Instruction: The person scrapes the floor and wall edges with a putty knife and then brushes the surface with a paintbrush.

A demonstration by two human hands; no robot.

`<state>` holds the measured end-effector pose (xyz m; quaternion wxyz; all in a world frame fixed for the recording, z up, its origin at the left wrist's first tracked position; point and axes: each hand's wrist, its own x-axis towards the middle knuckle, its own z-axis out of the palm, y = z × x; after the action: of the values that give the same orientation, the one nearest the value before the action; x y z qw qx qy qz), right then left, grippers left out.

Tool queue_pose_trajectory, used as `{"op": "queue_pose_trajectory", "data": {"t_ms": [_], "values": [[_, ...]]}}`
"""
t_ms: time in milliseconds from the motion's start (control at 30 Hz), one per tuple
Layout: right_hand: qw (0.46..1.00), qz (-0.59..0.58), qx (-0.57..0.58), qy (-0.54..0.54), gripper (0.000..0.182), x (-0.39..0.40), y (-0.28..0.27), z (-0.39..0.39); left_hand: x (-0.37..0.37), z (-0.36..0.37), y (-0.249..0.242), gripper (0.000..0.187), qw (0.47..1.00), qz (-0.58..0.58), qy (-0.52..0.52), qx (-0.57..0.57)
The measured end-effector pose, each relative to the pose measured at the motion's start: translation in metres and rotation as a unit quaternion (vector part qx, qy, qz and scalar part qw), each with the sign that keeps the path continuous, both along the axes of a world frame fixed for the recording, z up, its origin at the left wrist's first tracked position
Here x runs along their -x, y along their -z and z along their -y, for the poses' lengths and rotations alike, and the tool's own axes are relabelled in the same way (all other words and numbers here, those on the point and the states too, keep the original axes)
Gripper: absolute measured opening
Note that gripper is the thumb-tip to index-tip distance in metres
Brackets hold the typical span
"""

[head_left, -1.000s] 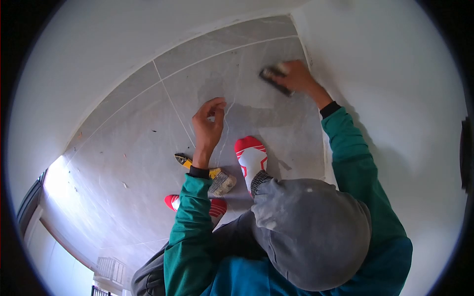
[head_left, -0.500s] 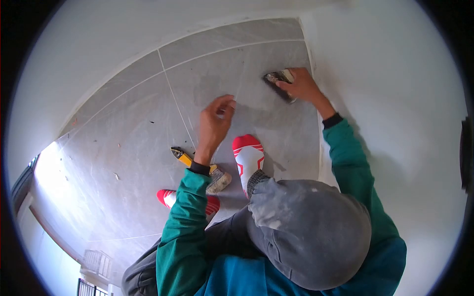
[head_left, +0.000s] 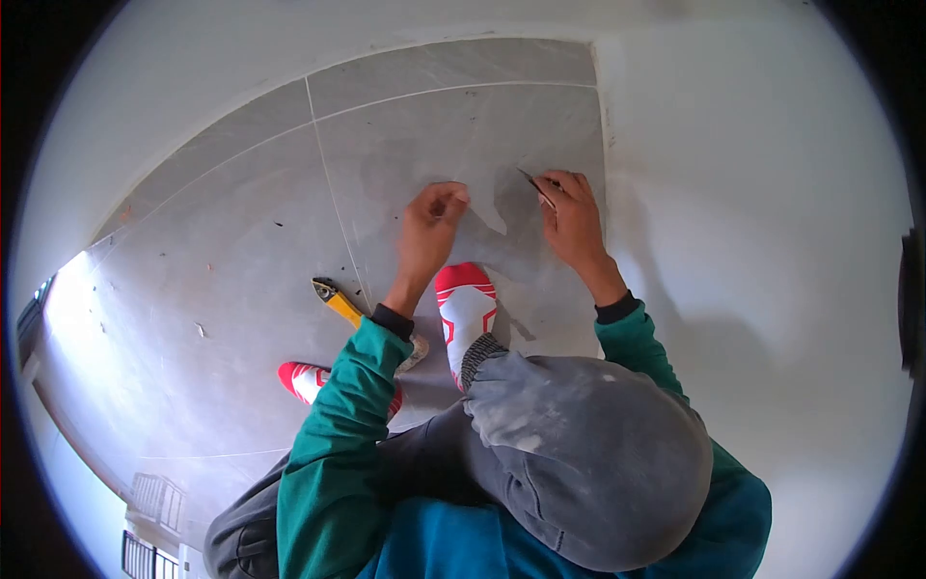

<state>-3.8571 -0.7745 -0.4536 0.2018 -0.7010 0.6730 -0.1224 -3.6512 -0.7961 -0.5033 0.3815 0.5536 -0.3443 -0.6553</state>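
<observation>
My right hand (head_left: 576, 224) is closed around a thin, flat scraper (head_left: 535, 185), now seen nearly edge-on, with its dark tip pointing up and left. It is held above the grey tiled floor (head_left: 405, 145), close to the right wall. Level with it on the left is my left hand (head_left: 429, 227), its fingers curled into a pinch. Whether anything small sits between those fingertips I cannot make out. Below that hand lies a yellow-handled tool (head_left: 338, 300) with dark metal jaws. Next to it, a pale, dusty lump (head_left: 417, 354) is partly hidden by my left sleeve.
My feet in red and white socks (head_left: 467, 309) stand on the floor. A white wall (head_left: 752, 241) rises at the right and another (head_left: 193, 77) curves along the top. Small dark crumbs and pale scraps (head_left: 201, 330) lie on the tiles at left.
My right hand has drawn back from near the wall toward me and turned the scraper from face-up to edge-on. My left hand has shifted slightly right and stays curled.
</observation>
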Motion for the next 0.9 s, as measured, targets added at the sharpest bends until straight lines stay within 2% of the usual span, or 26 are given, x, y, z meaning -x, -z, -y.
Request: {"op": "queue_pose_trajectory", "data": {"t_ms": [67,100,167,300,367,467,800,900], "values": [[0.99,-0.115,0.019,-0.078,0.029,0.009,0.009,0.006,0.012,-0.002,0.001,0.022,0.99,-0.008,0.139,-0.008],[0.989,-0.118,0.019,-0.083,0.029,0.01,0.013,0.007,0.018,-0.002,0.001,0.022,0.991,-0.011,0.135,-0.008],[0.988,-0.128,0.01,-0.09,0.03,0.006,0.02,0.011,0.028,-0.001,0.002,0.021,0.981,0.019,0.194,-0.009],[0.978,-0.179,0.02,-0.108,0.031,0.006,0.021,0.023,0.03,-0.008,0.017,0.019,0.983,0.039,0.182,-0.003],[0.975,-0.179,-0.005,-0.135,0.032,0.007,0.021,0.023,0.023,-0.011,0.029,0.018,0.988,-0.063,0.139,-0.024],[0.973,-0.188,0.031,-0.132,0.033,0.008,0.023,0.023,0.019,-0.008,0.03,0.017,0.984,-0.117,0.118,-0.065],[0.973,-0.177,0.007,-0.149,0.036,0.006,0.024,0.022,0.017,-0.005,0.022,0.017,0.985,-0.085,0.141,-0.06],[0.974,-0.185,0.041,-0.128,0.036,0.008,0.025,0.022,0.017,-0.006,0.021,0.016,0.984,-0.082,0.142,-0.065]]}}
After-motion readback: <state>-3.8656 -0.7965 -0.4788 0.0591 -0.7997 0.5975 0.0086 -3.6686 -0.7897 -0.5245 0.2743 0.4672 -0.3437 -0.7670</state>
